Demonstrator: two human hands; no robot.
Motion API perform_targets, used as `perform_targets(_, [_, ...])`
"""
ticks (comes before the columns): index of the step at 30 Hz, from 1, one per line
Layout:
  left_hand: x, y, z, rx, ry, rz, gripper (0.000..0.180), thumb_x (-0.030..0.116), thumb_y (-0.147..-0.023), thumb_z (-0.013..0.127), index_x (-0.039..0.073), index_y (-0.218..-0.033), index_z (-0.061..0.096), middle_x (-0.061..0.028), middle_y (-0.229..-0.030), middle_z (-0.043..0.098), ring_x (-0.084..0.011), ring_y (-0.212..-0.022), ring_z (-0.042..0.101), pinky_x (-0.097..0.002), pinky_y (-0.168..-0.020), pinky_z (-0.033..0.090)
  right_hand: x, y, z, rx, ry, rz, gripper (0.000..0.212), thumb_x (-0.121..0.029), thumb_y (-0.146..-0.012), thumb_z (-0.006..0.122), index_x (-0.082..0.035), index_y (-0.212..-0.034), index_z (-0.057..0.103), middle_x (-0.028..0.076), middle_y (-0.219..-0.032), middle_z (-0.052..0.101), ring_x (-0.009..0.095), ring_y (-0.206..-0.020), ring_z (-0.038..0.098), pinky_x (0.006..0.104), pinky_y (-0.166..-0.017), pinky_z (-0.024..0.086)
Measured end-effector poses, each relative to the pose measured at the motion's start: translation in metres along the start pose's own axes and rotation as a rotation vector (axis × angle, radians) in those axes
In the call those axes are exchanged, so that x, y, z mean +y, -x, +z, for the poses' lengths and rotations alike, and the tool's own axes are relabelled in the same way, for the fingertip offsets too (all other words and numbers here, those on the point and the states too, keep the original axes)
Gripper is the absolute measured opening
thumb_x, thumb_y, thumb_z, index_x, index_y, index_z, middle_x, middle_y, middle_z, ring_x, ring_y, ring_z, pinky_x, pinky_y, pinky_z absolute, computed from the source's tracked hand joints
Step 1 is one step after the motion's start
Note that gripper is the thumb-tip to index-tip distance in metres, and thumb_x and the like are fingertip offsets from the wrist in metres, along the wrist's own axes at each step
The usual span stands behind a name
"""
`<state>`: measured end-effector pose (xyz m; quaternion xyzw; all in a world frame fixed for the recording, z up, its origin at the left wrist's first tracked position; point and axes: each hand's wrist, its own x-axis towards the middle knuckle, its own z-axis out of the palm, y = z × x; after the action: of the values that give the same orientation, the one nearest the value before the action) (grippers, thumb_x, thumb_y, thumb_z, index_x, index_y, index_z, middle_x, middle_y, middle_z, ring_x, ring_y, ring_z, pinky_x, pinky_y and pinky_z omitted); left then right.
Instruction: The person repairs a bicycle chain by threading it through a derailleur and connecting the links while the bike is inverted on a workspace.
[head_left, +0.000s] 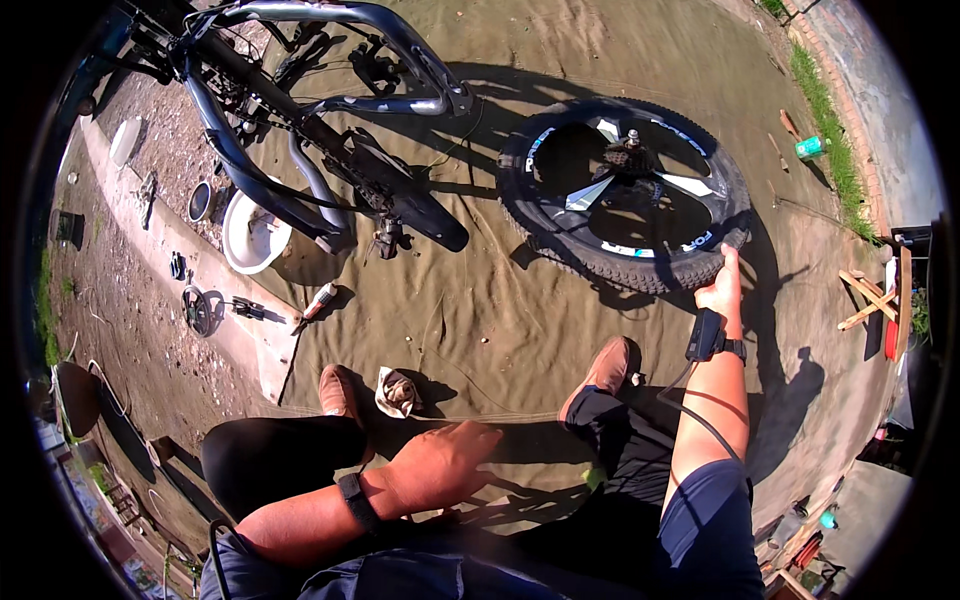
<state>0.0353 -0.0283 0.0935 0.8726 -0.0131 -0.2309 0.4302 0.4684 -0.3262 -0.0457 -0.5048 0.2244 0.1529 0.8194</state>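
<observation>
Our right hand grips the wheel at its near right edge, over the green cloth, right of the bike frame. Our left hand hovers between our knees, fingers loosely bent; we cannot tell if it holds anything.

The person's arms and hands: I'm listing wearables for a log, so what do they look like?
The left hand and right hand are ungloved. The left wrist wears a black strap; the right, a black boxy device with a dark cable. The sleeves are dark blue.
</observation>
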Motion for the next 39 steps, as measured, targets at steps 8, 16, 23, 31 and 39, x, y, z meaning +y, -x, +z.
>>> perform_targets(8, [-0.007, -0.015, 0.006, -0.012, -0.014, -0.006, 0.059, 0.027, -0.083, 0.074, 0.003, -0.133, 0.056, -0.0160, -0.123, 0.060, -0.0337, -0.106, 0.066, -0.0392, -0.089, 0.056, 0.001, -0.017, -0.021, 0.228, 0.122, 0.292, 0.032, -0.030, -0.085, 0.059, -0.005, -0.104, 0.065, 0.011, -0.104, 0.072, 0.031, -0.101, 0.068, 0.0534, -0.094, 0.052])
perform_targets(16, [0.005, -0.006, 0.000, -0.031, -0.044, 0.001, 0.059, 0.027, -0.082, 0.075, 0.001, -0.132, 0.056, -0.0167, -0.120, 0.061, -0.0341, -0.103, 0.066, -0.0398, -0.087, 0.056, -0.059, 0.009, 0.003, 0.037, 0.381, -0.159, 0.063, -0.036, -0.091, 0.061, -0.018, -0.147, 0.039, 0.005, -0.137, 0.054, 0.023, -0.127, 0.051, 0.0454, -0.104, 0.033])
perform_targets(23, [0.002, 0.041, -0.005, 0.181, -0.152, 0.113, 0.052, 0.028, -0.082, 0.075, 0.001, -0.123, 0.057, -0.0181, -0.108, 0.062, -0.0357, -0.098, 0.066, -0.0432, -0.083, 0.055, -0.087, 0.176, 0.166, -0.419, 0.567, -0.329, 0.065, -0.027, -0.096, 0.058, -0.011, -0.154, 0.035, 0.014, -0.137, 0.058, 0.024, -0.121, 0.060, 0.0395, -0.100, 0.039])
perform_targets(31, [-0.001, 0.088, -0.013, 0.252, -0.200, 0.125, 0.038, 0.026, -0.085, 0.068, 0.003, -0.113, 0.060, -0.0199, -0.104, 0.061, -0.0373, -0.096, 0.067, -0.0464, -0.083, 0.055, -0.031, 0.341, 0.238, -0.728, 0.948, -0.376, 0.067, -0.029, -0.096, 0.067, -0.007, -0.152, 0.038, 0.014, -0.132, 0.061, 0.020, -0.106, 0.068, 0.0313, -0.093, 0.048])
perform_targets(39, [-0.021, 0.103, -0.023, 0.266, -0.235, -0.011, 0.050, 0.033, -0.085, 0.070, 0.003, -0.124, 0.059, -0.0199, -0.111, 0.064, -0.0383, -0.102, 0.066, -0.0457, -0.087, 0.055, 0.049, 0.368, 0.241, -0.939, 0.985, -0.244, 0.059, -0.018, -0.095, 0.069, -0.004, -0.147, 0.045, 0.013, -0.127, 0.062, 0.018, -0.103, 0.067, 0.0317, -0.093, 0.050])
